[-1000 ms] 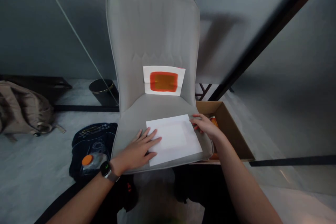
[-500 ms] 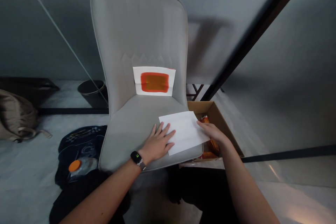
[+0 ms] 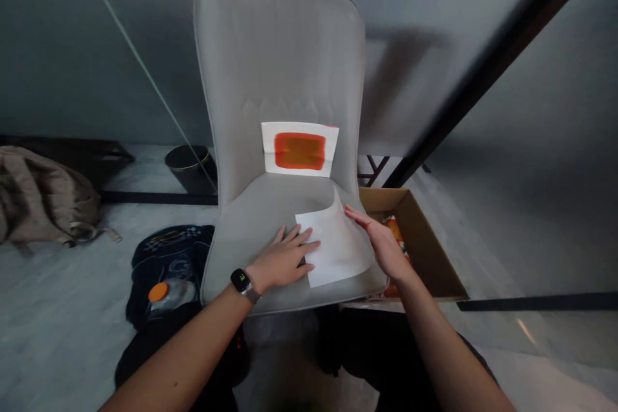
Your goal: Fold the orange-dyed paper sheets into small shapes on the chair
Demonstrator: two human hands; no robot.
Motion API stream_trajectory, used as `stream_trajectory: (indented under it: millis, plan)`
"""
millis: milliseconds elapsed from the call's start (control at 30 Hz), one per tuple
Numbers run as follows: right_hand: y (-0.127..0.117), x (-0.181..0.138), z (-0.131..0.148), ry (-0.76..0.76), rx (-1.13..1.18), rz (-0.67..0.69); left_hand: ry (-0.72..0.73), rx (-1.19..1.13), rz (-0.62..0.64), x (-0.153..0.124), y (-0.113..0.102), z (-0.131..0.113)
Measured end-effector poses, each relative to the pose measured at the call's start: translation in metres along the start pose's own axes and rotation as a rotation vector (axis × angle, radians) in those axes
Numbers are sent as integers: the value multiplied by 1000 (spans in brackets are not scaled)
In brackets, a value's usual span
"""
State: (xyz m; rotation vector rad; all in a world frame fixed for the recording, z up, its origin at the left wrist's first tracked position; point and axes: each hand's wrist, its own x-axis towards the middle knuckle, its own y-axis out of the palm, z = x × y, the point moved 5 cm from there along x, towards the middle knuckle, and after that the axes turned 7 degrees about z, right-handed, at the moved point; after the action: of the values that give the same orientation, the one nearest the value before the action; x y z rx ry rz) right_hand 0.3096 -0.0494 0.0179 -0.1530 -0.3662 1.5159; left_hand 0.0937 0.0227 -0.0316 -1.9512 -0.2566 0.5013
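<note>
Head view: a white sheet was laid on the chair seat, toward the front and right, with its far right corner raised.
Left hand: spread wide, palm down, fingers laid over the sheet's left part; nothing was gripped.
Watch: worn on the left wrist.
Right hand: held at the sheet's right edge, fingers close together; thumb hidden, so whether the paper was pinched or only pushed could not be told.
Sheet change: half a second earlier it was lying nearly flat, right side jutting past the seat; now that side was curled up.
Meaning: the paper was judged to be bent from the right while steadied from the left.
Card: white, marked with an orange block, propped against the backrest; left unmoved.
Box: placed right of the seat, orange packets inside.
Left floor: bottle, dark bag and backpack were seen.
</note>
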Motion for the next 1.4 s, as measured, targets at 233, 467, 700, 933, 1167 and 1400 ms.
stream_trajectory:
  millis: [233, 467, 700, 933, 1167, 1400]
  plan:
    - [68, 11, 0, -209, -543, 322, -54, -19, 33, -20, -4, 18]
    - [79, 11, -29, -258, -648, 360, -163, -47, -43, -40, -5, 38]
    - [97, 15, -37, -260, -651, 300, -248, -72, -192, -41, 1, 36]
    - [104, 23, -45, -252, -701, 319, -316, -25, -198, -28, 13, 29]
    - [108, 21, -39, -256, -719, 363, -332, 4, -165, -28, 9, 30]
    - [109, 19, -35, -268, -740, 403, -339, 6, -130, -28, 6, 28]
